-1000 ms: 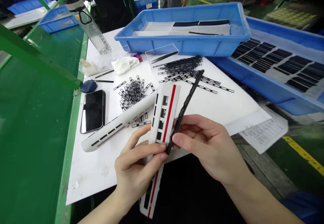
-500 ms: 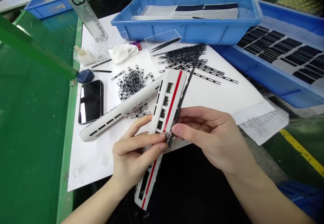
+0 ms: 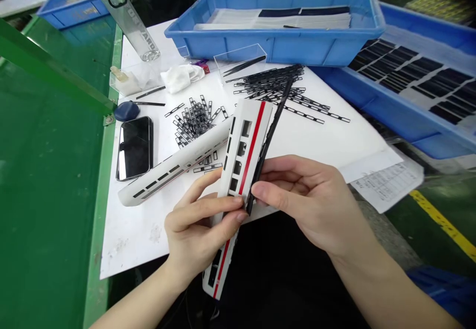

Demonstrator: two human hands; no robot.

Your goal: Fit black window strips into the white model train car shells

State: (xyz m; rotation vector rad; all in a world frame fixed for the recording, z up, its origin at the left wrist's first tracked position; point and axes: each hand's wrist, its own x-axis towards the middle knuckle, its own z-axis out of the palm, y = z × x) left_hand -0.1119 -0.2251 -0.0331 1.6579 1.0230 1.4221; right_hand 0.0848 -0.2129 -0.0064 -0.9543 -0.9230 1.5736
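while the left hand (image 3: 195, 230) grips a white shell (image 3: 250, 155) with a red stripe, its thumb and front fingers cover the shell's middle, and the rest of its fingers pass out of sight behind. the shell slants upright over the near edge of the table (image 3: 141, 239), its lower end in front of dark clothing. the right hand (image 3: 308, 195) pinches a thin black strip (image 3: 274, 123) between thumb and fingers, its other fingers curled and mostly hidden. the strip runs along the shell's right side, but whether it touches the shell all the way down cannot be told, and its lower end meets the left fingertips too closely to make out. its top is hard to separate from the pile of long strips (image 3: 271, 83) behind. a second white shell (image 3: 174, 163) lies on the table, its far end hidden behind the held one, and it covers part of a heap of short strips (image 3: 195, 123). its lower end lies near a phone (image 3: 134, 148). the bottle (image 3: 132, 26) is cut off at the top, the right-hand blue bin (image 3: 401, 115) by the frame's side, and the print on a paper sheet (image 3: 388, 185) is too small to read.
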